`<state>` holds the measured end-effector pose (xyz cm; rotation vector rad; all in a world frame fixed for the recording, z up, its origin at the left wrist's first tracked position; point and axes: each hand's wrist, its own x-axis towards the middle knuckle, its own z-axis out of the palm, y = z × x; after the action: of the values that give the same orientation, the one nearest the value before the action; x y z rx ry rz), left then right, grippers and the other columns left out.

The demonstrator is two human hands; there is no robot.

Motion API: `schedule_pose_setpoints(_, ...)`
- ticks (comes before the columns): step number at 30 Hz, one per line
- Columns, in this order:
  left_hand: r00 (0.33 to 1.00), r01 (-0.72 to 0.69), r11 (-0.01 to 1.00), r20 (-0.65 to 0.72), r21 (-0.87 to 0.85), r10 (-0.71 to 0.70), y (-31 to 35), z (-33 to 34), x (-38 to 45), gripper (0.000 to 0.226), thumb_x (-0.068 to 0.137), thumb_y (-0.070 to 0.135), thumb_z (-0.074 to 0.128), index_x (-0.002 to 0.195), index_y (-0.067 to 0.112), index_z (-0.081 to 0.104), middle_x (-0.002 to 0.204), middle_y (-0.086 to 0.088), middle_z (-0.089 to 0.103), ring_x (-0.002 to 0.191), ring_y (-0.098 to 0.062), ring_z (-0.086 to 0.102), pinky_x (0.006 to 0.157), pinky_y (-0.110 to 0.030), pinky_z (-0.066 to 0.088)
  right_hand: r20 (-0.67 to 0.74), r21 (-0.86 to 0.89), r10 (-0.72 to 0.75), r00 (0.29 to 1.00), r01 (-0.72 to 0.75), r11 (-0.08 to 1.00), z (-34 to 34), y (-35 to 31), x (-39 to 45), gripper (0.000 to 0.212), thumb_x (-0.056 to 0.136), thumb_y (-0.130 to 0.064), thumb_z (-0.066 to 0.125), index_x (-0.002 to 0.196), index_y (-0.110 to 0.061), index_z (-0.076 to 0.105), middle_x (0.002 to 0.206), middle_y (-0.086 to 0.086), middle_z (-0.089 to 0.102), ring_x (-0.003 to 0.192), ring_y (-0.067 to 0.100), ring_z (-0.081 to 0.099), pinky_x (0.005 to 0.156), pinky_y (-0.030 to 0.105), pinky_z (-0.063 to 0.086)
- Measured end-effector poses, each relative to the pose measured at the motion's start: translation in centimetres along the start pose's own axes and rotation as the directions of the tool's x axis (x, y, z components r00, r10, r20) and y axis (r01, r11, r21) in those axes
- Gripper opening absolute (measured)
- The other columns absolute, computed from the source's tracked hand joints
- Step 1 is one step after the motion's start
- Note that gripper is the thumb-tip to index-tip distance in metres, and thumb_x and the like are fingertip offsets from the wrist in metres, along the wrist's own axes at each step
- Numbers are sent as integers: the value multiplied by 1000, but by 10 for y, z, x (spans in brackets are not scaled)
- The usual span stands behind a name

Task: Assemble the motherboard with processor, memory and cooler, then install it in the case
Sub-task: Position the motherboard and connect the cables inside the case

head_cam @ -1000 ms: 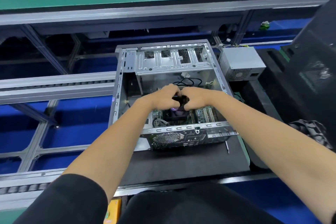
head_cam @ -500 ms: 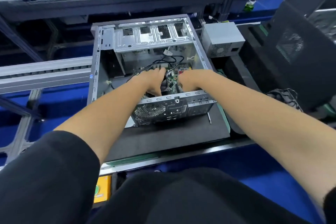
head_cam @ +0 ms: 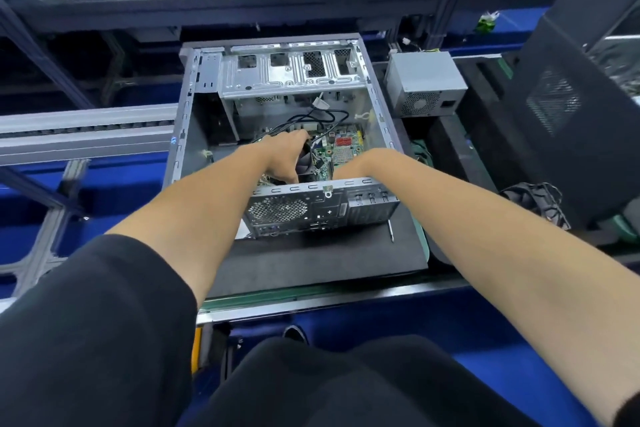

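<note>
The motherboard [head_cam: 341,147] lies flat on the floor of the open metal case [head_cam: 277,107]. It is green, with a red part and a small silver square on it. The black cooler [head_cam: 304,163] sits on the board, partly hidden by the left hand [head_cam: 285,158].

The left hand reaches down into the case and rests on the cooler. Its fingers point down along the cooler's side, but the picture does not show for sure if they grip it. The right hand [head_cam: 349,170] is just to the right of the cooler, low over the near edge of the board. The back wall of the case hides most of it, so one cannot tell if its fingers are spread or curled. Both bare arms come in over that wall.

Black cables [head_cam: 322,114] loop inside the case, past the board.

The case stands on a black mat [head_cam: 311,263] on the worktop [head_cam: 311,291]. A thin screwdriver [head_cam: 390,229] lies on the mat, just beside the case's right corner. A grey power box [head_cam: 424,83] sits to the right of the case. A dark side panel [head_cam: 568,104] leans farther right, and a small black fan [head_cam: 535,199] lies near its foot.
</note>
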<state>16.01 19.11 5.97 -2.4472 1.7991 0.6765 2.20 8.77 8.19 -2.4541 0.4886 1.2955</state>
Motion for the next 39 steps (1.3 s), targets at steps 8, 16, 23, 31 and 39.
schedule_pose_setpoints(8,999,-36,999,-26,18,37,1,0,5,66,59,31,85,101,14,37,88,-2,50,81,-24,50,66,-35,38,93,-114,-19,996,30,993,-2,-6,-4,34,100,-27,47,126,-6,53,127,5,51,104,22,49,94,34,40)
schedule_pose_setpoints(16,998,-31,999,-64,-41,28,7,-4,9,82,56,35,88,117,9,39,92,-3,49,83,-25,49,67,-35,42,-179,20,0,984,4,1000,1,-2,1,40,97,-20,47,61,-16,29,63,0,29,54,16,22,53,29,22)
schedule_pose_setpoints(23,999,-37,998,-33,-50,35,7,-2,9,79,55,34,89,110,9,38,85,-3,49,79,-26,51,60,-32,36,-110,-17,29,993,-31,999,3,-1,9,36,100,-17,45,65,-17,36,69,-4,33,58,11,30,56,25,31)
schedule_pose_setpoints(31,999,-38,999,-23,-4,38,9,-2,10,79,50,38,90,98,15,32,73,5,42,73,-24,49,59,-32,35,3,-80,-36,999,36,996,1,-1,10,31,96,-23,55,66,-17,49,71,-4,47,60,12,41,55,24,35)
schedule_pose_setpoints(39,998,-3,993,-57,120,10,15,2,12,83,46,52,87,100,16,35,90,4,42,80,-19,43,68,-34,36,-13,-84,-93,996,92,992,-1,-1,10,34,96,-17,50,63,-12,43,65,0,42,55,15,32,51,27,28)
